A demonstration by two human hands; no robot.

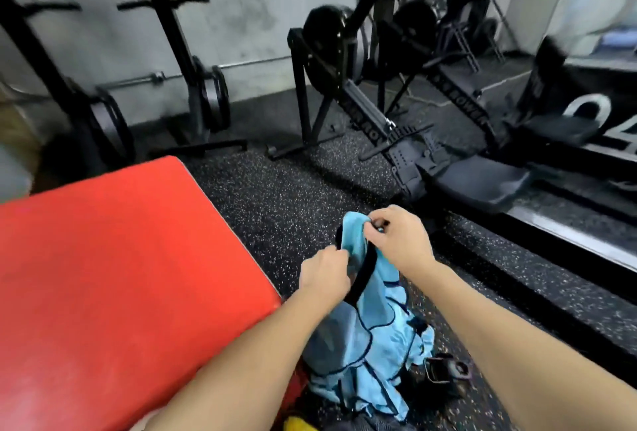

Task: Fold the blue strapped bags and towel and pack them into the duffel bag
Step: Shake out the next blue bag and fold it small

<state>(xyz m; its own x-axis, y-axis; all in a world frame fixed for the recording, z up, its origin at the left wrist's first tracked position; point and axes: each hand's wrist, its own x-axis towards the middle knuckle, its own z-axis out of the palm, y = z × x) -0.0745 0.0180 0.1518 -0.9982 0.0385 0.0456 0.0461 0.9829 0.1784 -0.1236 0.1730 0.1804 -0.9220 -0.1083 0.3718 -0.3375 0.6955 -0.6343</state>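
- two bare forearms of mine reach forward and down over the speckled floor [282, 196], wrists close together.
- my right hand [401, 237] is highest, knuckles up, fingers curled tight, pinching the top edge of the blue strapped bag [372, 327].
- my left hand [324, 275] sits just below and left of it, fingers curled round the same cloth beside the black strap [363, 275].
- the bag hangs from both grips, its lower folds bunched on the floor, just right of the red mat [120, 275].
- a black buckle [446, 370] lies near its lower right.
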